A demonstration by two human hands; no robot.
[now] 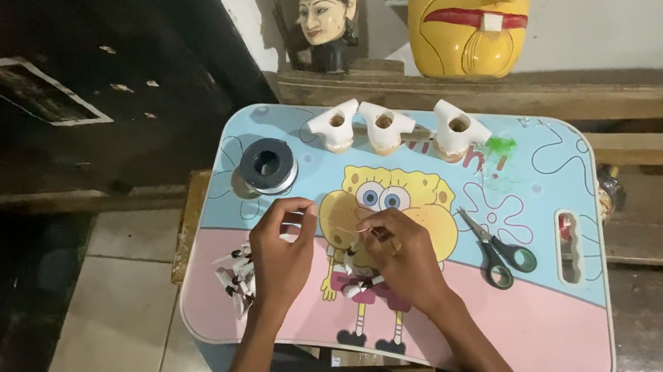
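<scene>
Both hands, left [281, 250] and right [401, 257], are pinching a thin thread [340, 226] between them; three white pieces [385, 127] are standing finished beyond, scraps [236, 276] lying beside the left wrist.

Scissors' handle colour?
Green handles on the metal scissors, lying on the cartoon-printed lap table; head view.

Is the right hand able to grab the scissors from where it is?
Probably yes. The scissors lie flat on the little table, just to the side of the right hand, with bare tabletop between them. The hand is busy pinching something small, though.
</scene>
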